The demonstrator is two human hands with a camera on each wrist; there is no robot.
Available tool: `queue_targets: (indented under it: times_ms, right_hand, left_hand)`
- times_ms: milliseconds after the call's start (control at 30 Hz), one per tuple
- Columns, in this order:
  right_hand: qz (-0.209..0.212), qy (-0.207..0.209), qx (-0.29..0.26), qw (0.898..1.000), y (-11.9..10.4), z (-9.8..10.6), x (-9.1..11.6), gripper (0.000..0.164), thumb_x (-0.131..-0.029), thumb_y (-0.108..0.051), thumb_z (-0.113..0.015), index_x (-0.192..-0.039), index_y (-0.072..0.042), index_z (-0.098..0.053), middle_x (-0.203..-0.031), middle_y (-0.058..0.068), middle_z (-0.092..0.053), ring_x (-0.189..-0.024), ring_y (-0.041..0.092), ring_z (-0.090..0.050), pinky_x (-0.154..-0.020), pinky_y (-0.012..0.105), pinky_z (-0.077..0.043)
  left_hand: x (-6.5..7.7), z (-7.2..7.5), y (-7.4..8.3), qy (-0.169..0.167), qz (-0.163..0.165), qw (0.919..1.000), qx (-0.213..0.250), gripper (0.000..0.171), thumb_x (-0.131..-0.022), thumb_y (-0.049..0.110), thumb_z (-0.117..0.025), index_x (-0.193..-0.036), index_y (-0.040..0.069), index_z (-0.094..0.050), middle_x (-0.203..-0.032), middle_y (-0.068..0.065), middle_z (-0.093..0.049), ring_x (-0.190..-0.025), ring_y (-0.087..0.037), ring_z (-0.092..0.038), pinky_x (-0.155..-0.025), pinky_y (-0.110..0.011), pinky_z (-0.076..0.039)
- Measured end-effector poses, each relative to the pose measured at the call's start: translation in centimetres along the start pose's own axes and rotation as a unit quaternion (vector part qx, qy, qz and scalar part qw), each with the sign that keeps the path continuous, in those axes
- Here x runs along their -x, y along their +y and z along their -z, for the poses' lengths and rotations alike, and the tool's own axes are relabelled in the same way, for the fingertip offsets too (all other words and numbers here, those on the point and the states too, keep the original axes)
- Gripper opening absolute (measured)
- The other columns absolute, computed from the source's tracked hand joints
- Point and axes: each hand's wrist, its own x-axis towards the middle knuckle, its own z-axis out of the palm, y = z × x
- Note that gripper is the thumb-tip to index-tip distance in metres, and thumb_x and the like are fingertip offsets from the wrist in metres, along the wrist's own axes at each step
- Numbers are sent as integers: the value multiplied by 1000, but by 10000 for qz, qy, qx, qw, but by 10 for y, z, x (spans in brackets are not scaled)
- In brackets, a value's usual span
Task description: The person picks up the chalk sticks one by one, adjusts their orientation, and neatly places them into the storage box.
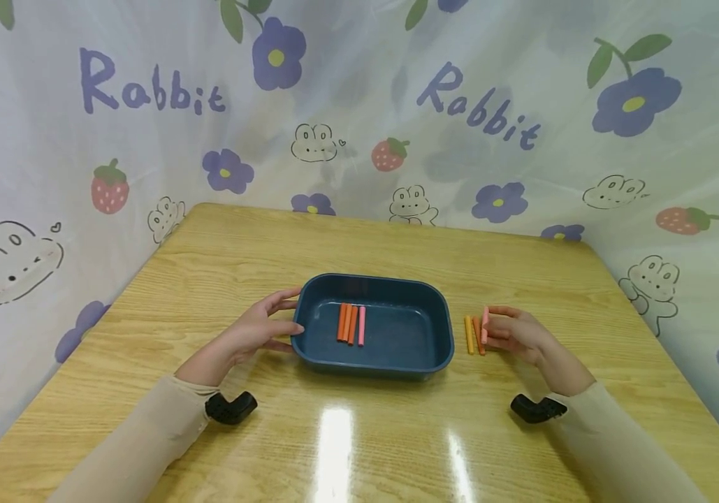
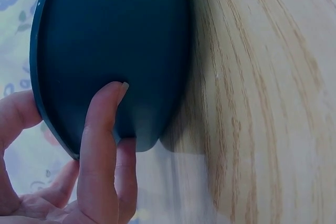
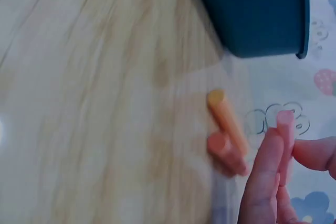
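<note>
A dark blue rectangular basin (image 1: 372,365) stands on the wooden table with several orange chalk sticks (image 1: 346,323) and one pink chalk stick (image 1: 362,326) lying side by side inside. At its left end my left hand (image 1: 261,327) grips the wall, thumb over the rim and other fingers against the outside (image 2: 100,150). Right of the basin, my right hand (image 1: 516,334) pinches a light pink chalk stick (image 3: 286,140) upright between thumb and fingers. Close beside that hand lie a yellow chalk stick (image 1: 469,335) and an orange chalk stick (image 3: 226,153).
The wooden table (image 1: 258,244) reaches back to a white curtain (image 1: 359,91) printed with rabbits, flowers and strawberries. Black curved devices (image 1: 231,408) sit at both sleeve cuffs. Light glares off the table's front part.
</note>
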Motion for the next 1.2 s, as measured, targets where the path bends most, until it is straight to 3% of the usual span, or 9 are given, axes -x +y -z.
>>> queue_targets:
  times_ms: [100, 233, 433, 567, 900, 1200]
  right_hand:
    - [28, -80, -366, 9993, -3, -4, 0, 69, -95, -2, -47, -145, 8, -1, -104, 5, -59, -88, 14, -63, -82, 28, -52]
    - [152, -119, -451, 9988, -9, -12, 2, 68, -96, -2, -46, -145, 8, 0, -114, 10, -51, -90, 13, -61, -81, 25, -52]
    - [287, -230, -517, 9980, -18, -27, 2, 66, -96, 0, -42, -146, 7, 0, -140, 26, -21, -91, 12, -60, -81, 23, -51]
    - [269, -274, -702, 9968, -24, -36, 1, 65, -96, 1, -41, -146, 5, -1, -147, 25, -7, -88, 12, -61, -82, 23, -51]
    - [314, -338, -898, 9949, -39, -54, -5, 66, -94, 4, -43, -148, 2, -5, -120, 13, -40, -87, 14, -60, -82, 25, -52]
    - [286, -515, -878, 9944, -49, -71, -10, 65, -94, 4, -44, -148, 1, -7, -122, 16, -36, -86, 18, -61, -82, 26, -52]
  left_hand:
    - [0, 0, 1, 18, 7, 10000, -5, 76, -84, 0, -64, -147, 10, -24, -144, -23, -24, -99, -37, -59, -73, -47, -55]
    - [1, 0, 1, 15, 17, 10000, -2, 76, -84, 0, -63, -147, 10, -24, -144, -23, -24, -99, -37, -59, -73, -47, -55]
    - [1, 0, 0, 11, 26, 10000, 22, 75, -84, 0, -64, -147, 9, -24, -143, -24, -25, -97, -36, -60, -73, -47, -55]
    - [1, 0, 0, -5, 5, 10000, 21, 76, -83, 0, -64, -147, 10, -24, -143, -24, -25, -96, -35, -60, -73, -47, -55]
    - [1, 0, 0, -13, 2, 10000, 41, 77, -83, 0, -65, -147, 10, -24, -143, -24, -25, -96, -35, -60, -73, -46, -55]
    - [1, 0, 1, -24, 8, 10000, 47, 77, -83, 0, -64, -147, 9, -23, -143, -24, -24, -96, -35, -61, -73, -47, -54]
